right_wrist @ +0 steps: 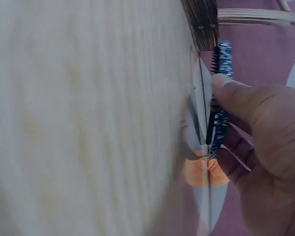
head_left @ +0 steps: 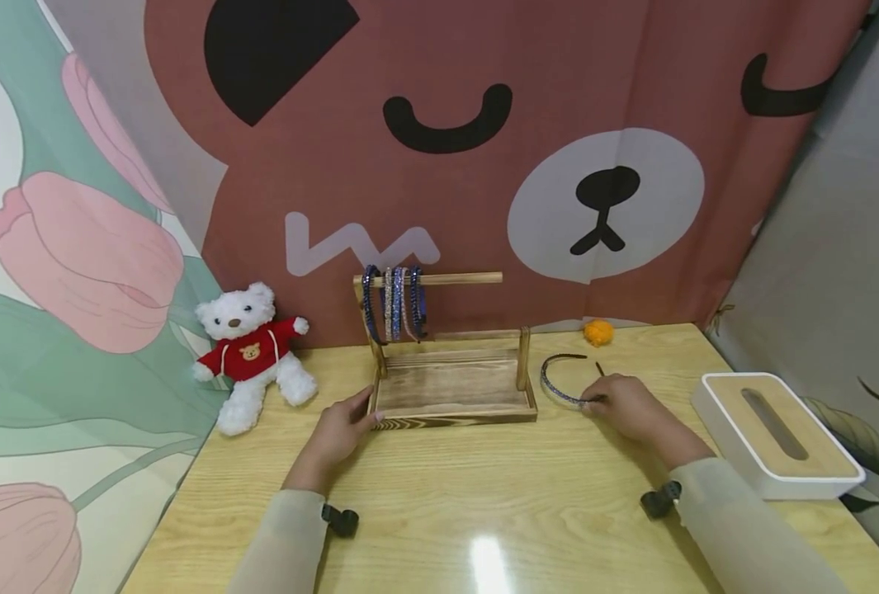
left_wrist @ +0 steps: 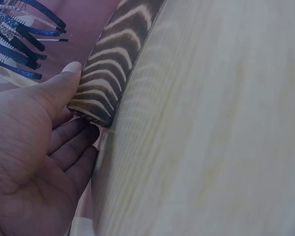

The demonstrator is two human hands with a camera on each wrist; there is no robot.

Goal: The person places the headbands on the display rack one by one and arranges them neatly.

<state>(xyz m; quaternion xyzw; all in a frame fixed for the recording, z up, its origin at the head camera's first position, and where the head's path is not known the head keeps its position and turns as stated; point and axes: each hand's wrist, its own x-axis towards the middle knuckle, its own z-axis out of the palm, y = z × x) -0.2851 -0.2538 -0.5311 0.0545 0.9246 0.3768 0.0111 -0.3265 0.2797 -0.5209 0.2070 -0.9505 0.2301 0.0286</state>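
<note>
A wooden headband stand (head_left: 450, 386) with a tray base and a raised bar (head_left: 465, 278) stands at the back of the table. Several glittery headbands (head_left: 398, 304), dark blue, silver and pinkish, hang toward the left end of that bar. My left hand (head_left: 338, 437) grips the tray's front left corner, its thumb on the rim (left_wrist: 113, 59) in the left wrist view. To the right of the stand, my right hand (head_left: 628, 406) pinches a single blue-silver toothed headband (head_left: 549, 384) between thumb and fingers. In the right wrist view this headband (right_wrist: 225, 56) appears edge-on.
A white teddy bear (head_left: 249, 355) in a red top sits left of the stand. An orange fuzzy ball (head_left: 598, 332) lies at the back right. The white tissue box (head_left: 736, 462) with a wooden lid is beside my right forearm. A printed curtain (head_left: 446, 190) hangs behind.
</note>
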